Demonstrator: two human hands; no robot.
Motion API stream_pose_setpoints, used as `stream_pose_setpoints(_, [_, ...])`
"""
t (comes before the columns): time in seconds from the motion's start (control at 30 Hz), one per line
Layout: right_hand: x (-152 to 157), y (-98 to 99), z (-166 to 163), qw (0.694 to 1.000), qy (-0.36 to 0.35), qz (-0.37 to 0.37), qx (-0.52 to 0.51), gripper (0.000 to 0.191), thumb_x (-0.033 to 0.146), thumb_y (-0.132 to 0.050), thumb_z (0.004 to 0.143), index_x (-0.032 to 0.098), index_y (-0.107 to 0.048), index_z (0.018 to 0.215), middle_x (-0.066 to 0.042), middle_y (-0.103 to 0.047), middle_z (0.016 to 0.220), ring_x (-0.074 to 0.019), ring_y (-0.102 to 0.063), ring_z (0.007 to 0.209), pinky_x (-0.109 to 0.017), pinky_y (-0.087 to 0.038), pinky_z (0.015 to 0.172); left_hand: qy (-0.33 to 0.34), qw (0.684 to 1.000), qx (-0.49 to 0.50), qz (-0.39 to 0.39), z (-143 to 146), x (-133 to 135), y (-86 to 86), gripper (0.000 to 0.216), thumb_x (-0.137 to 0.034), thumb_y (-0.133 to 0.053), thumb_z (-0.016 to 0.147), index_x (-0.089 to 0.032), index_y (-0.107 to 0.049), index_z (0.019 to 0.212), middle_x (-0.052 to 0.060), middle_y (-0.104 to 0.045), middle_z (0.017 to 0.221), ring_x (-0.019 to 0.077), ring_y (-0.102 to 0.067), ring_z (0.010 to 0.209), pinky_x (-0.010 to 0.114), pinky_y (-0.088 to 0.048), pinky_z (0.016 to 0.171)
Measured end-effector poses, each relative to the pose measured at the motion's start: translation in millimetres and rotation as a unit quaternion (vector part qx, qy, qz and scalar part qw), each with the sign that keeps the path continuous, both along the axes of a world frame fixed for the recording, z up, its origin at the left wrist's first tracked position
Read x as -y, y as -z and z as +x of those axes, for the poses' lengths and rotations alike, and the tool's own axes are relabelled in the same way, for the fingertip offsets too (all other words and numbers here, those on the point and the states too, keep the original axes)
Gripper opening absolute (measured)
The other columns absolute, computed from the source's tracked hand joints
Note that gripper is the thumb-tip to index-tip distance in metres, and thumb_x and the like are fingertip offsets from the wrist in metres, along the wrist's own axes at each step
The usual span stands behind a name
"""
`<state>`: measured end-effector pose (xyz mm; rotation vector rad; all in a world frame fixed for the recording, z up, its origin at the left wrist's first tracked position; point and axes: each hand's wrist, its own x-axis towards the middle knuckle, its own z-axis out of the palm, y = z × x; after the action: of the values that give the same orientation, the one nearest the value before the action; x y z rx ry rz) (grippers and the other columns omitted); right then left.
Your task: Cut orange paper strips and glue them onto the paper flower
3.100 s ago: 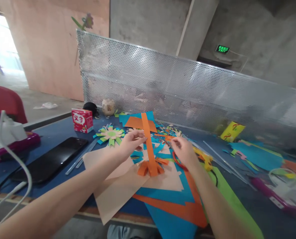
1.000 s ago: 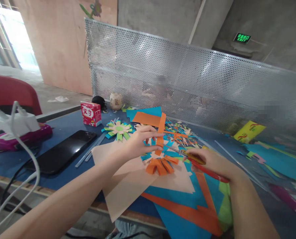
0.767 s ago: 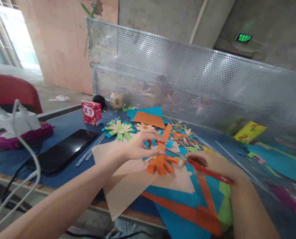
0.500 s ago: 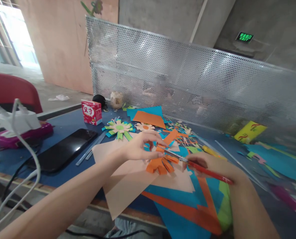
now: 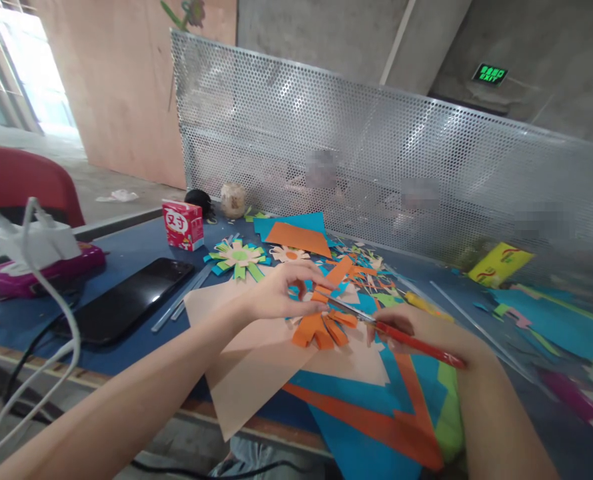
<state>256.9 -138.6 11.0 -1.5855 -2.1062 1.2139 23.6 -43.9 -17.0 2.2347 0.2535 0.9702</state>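
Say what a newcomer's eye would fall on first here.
Probably the orange strip near the centre: the left hand pinches it, and the right hand holds red-handled scissors to it. Over on the left, a red box stands beyond a phone. An exit sign glows green at upper right.

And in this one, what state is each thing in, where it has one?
Left grip: closed on orange strip
Orange strip: bent
Right grip: closed on scissors
Scissors: blades at the strip, open or shut unclear
Green-centred paper flower: petals spread
Phone: flat, screen dark
Red box: upright
Yellow packet: tilted
Exit sign: lit
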Motion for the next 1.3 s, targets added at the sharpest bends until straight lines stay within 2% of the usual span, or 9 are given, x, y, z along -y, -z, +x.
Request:
stream_pose_setpoints(0.2, [-2.7,3.4,3.5,1.000,0.017,-0.006,-0.001,0.015,0.036,-0.054,0.070,0.022,-0.060,0.072,0.000,-0.059,0.067,-0.0107,-0.052,0.054,-0.021,-0.039,0.048,-0.005,1.000,0.018,-0.024,2.2,-3.4,3.8,0.034,-0.027,-0.062,0.066,-0.021,-0.062,0.099,0.006,-0.054,0.088,0.0115,-0.051,0.070,0.021,-0.045,0.053])
stream_pose_setpoints(0.37, [-6.0,10.8,8.3,0.997,0.074,0.002,0.008,0.015,0.034,-0.055,0.069,0.020,-0.058,0.065,0.003,-0.053,0.056,-0.0055,-0.039,0.038,-0.020,-0.030,0.038,-0.026,0.999,0.024,-0.024,2.4,-10.5,8.9,0.045,-0.030,-0.065,0.063,-0.023,-0.057,0.106,0.008,-0.052,0.099,0.0146,-0.051,0.080,0.022,-0.047,0.055])
stream_pose_setpoints(0.53, [-9.6,12.5,10.1,0.992,0.115,-0.050,-0.015,0.019,0.037,-0.059,0.066,0.018,-0.056,0.068,0.005,-0.048,0.054,-0.0034,-0.033,0.036,-0.018,-0.027,0.035,-0.060,0.998,0.003,-0.002,1.3,-15.8,10.3,0.052,-0.031,-0.065,0.063,-0.024,-0.053,0.112,0.008,-0.049,0.105,0.0152,-0.051,0.085,0.023,-0.047,0.059])
stream_pose_setpoints(0.67, [-11.0,12.5,10.7,0.988,0.141,-0.055,-0.020,0.017,0.036,-0.057,0.067,0.018,-0.057,0.068,0.005,-0.046,0.052,-0.0036,-0.033,0.036,-0.018,-0.025,0.035,-0.059,0.996,0.020,-0.057,2.8,-19.4,11.1,0.042,-0.032,-0.056,0.071,-0.022,-0.053,0.112,0.008,-0.051,0.098,0.0150,-0.052,0.083,0.023,-0.047,0.057])
stream_pose_setpoints(0.8, [-11.1,12.4,9.3,0.985,0.158,-0.062,-0.022,0.016,0.035,-0.055,0.067,0.019,-0.056,0.067,0.006,-0.041,0.048,-0.0032,-0.029,0.035,-0.018,-0.022,0.034,-0.067,0.990,0.062,-0.105,4.8,-21.2,10.8,0.034,-0.030,-0.048,0.077,-0.020,-0.056,0.108,0.008,-0.051,0.102,0.0140,-0.053,0.082,0.022,-0.048,0.060])
stream_pose_setpoints(1.0, [-10.4,10.7,5.2,0.989,0.137,-0.055,0.001,0.017,0.036,-0.054,0.066,0.019,-0.056,0.066,0.005,-0.044,0.052,-0.0044,-0.030,0.038,-0.019,-0.024,0.037,-0.059,0.990,0.053,-0.114,5.7,-20.3,11.0,0.032,-0.029,-0.044,0.079,-0.021,-0.057,0.107,0.006,-0.052,0.093,0.0097,-0.050,0.068,0.022,-0.047,0.057])
stream_pose_setpoints(1.17, [-12.2,15.5,8.0,0.995,0.089,-0.038,0.012,0.014,0.032,-0.049,0.071,0.020,-0.057,0.073,0.005,-0.041,0.052,-0.0052,-0.031,0.039,-0.020,-0.023,0.039,-0.040,0.993,0.036,-0.103,6.0,-16.8,10.5,0.033,-0.030,-0.038,0.082,-0.018,-0.059,0.104,0.006,-0.053,0.085,0.0118,-0.050,0.072,0.021,-0.045,0.056])
stream_pose_setpoints(1.3, [-13.0,16.4,6.8,0.995,0.088,-0.043,0.002,0.014,0.029,-0.047,0.071,0.021,-0.057,0.074,0.003,-0.045,0.056,-0.0061,-0.033,0.041,-0.021,-0.024,0.040,-0.028,0.993,0.039,-0.106,6.6,-14.0,8.7,0.033,-0.031,-0.036,0.083,-0.017,-0.060,0.103,0.006,-0.052,0.085,0.0117,-0.049,0.072,0.021,-0.045,0.055])
